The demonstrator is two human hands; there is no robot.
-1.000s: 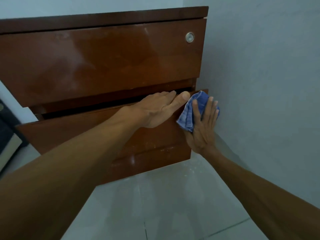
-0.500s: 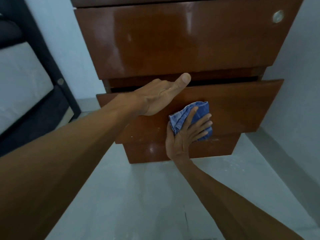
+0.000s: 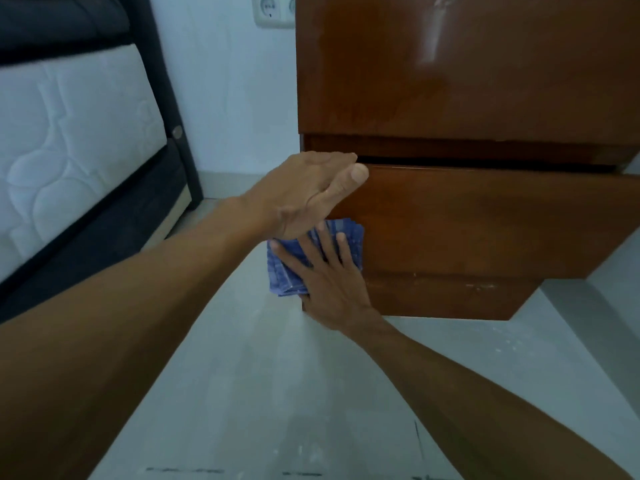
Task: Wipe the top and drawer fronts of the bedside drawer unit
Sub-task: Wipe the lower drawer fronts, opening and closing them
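The brown drawer unit fills the upper right of the frame, its middle drawer front standing out a little. At centre frame the right hand presses a folded blue cloth flat against the left end of that drawer front, fingers straight and spread. Just above, the left hand lies at the drawer's top left corner, fingers straight and together, holding nothing. A mattress sits at the left, a wall socket at top centre, pale floor below.
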